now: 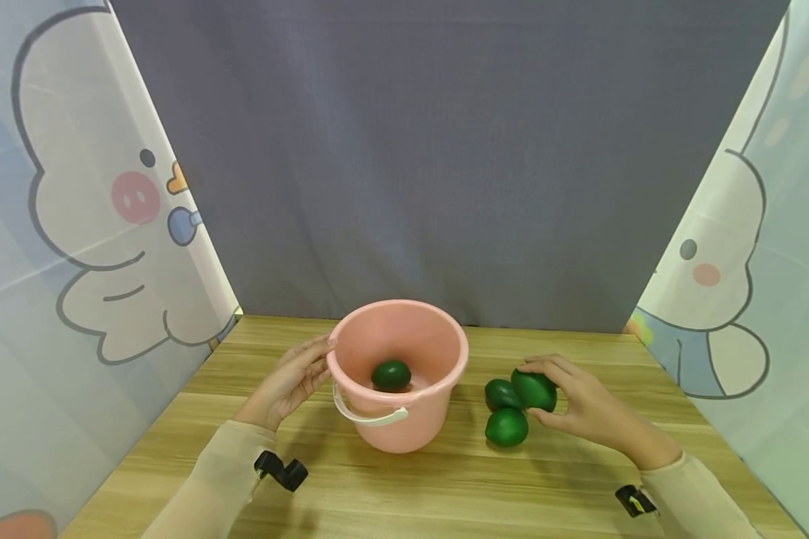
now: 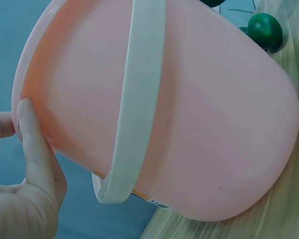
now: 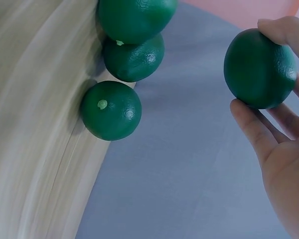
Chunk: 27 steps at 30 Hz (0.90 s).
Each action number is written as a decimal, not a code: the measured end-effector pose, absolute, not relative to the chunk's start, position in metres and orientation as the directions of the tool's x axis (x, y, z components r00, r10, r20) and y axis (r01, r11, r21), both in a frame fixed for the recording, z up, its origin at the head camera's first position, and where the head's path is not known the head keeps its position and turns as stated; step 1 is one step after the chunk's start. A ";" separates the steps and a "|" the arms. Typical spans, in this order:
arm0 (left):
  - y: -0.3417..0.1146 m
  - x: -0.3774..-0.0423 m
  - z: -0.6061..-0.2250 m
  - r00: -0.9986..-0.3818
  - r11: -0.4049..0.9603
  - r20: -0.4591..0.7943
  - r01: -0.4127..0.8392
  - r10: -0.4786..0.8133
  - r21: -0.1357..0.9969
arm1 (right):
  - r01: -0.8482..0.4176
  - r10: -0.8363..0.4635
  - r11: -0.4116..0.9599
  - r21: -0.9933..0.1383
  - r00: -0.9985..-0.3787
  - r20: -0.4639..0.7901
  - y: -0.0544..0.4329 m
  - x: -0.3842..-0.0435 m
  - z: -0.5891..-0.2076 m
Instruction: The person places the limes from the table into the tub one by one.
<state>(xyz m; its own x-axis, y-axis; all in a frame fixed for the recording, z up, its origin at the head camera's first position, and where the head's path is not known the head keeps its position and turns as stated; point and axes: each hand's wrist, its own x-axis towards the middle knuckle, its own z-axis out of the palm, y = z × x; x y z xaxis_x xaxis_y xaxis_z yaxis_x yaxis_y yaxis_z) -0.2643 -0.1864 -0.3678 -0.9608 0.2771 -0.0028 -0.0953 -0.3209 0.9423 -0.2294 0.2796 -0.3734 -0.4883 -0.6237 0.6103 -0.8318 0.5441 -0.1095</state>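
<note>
A pink bucket [image 1: 398,427] with a white handle [image 1: 371,419] stands on the wooden table, and one dark green lime [image 1: 391,376] lies inside it. My left hand [image 1: 303,378] holds the bucket's rim at its left side, thumb and fingers on either side of the edge in the left wrist view. To the right of the bucket, my right hand [image 1: 580,400] grips a lime [image 3: 259,68] between thumb and fingers, raised above the table. Several more limes [image 3: 111,110] rest close together on the wood, one of them hidden in the head view.
The wooden table [image 1: 512,494] ends at a dark grey cloth backdrop [image 1: 418,165]. Cartoon-printed curtains [image 1: 81,224] hang at both sides. Each sleeve carries a small black wrist camera [image 1: 282,470].
</note>
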 end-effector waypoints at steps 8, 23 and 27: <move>-0.185 -0.265 -0.368 -0.964 -0.324 -0.011 -0.101 0.266 0.941 | -0.841 -0.631 0.531 -0.103 -0.474 0.614 0.277 -0.230 -0.370; -0.186 -0.264 -0.369 -0.962 -0.319 0.002 -0.089 0.273 0.944 | -0.832 -0.637 0.543 -0.108 -0.493 0.593 0.271 -0.231 -0.360; -0.185 -0.265 -0.369 -0.965 -0.317 -0.002 -0.089 0.263 0.944 | -0.838 -0.641 0.537 -0.098 -0.481 0.598 0.269 -0.232 -0.358</move>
